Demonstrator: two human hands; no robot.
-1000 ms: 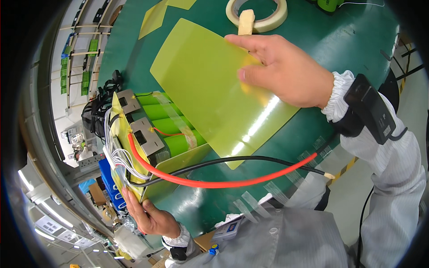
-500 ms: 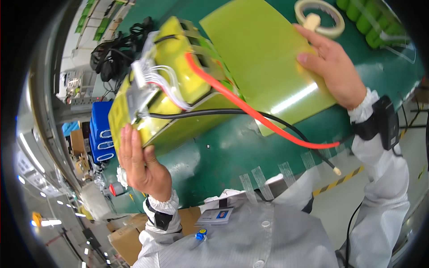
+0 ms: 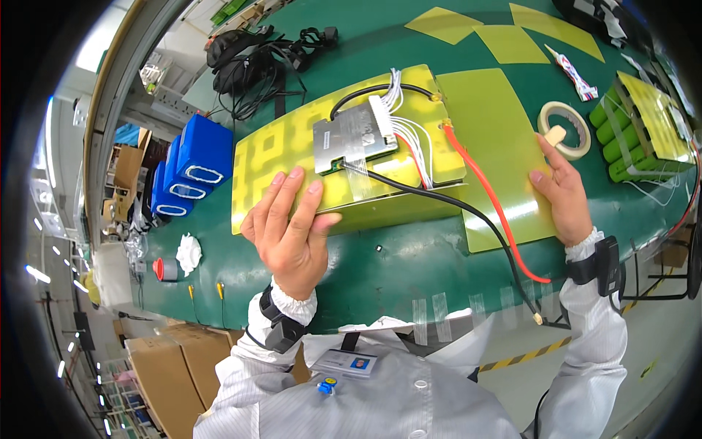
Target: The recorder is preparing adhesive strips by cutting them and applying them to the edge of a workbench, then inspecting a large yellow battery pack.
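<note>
A battery pack (image 3: 274, 139) covered in yellow-green board lies on the green table in front of me. On its top sit a silver circuit board (image 3: 336, 139) and a white connector (image 3: 381, 117) with thin wires. A thick red cable (image 3: 502, 212) and a black cable (image 3: 475, 210) trail off its right side toward the table's near edge. My left hand (image 3: 292, 245) rests with spread fingers on the pack's near left edge. At the right, my right hand (image 3: 569, 197) grips a flat yellow-green sheet (image 3: 501, 110) by its edge, thumb on top. The sheet's left part is hidden behind the pack.
Beside my right hand lies a masking tape roll (image 3: 584, 137). Another pack with green cells (image 3: 621, 139) stands far right. Blue packs (image 3: 207, 150) stand left, near a black cable bundle (image 3: 245, 66). Loose yellow sheets (image 3: 512, 44) lie at the back.
The pack, tilted and blurred before, now lies flatter, its top facing up. My left hand has shifted along its near edge. My right hand still has the sheet, which now lies lower.
</note>
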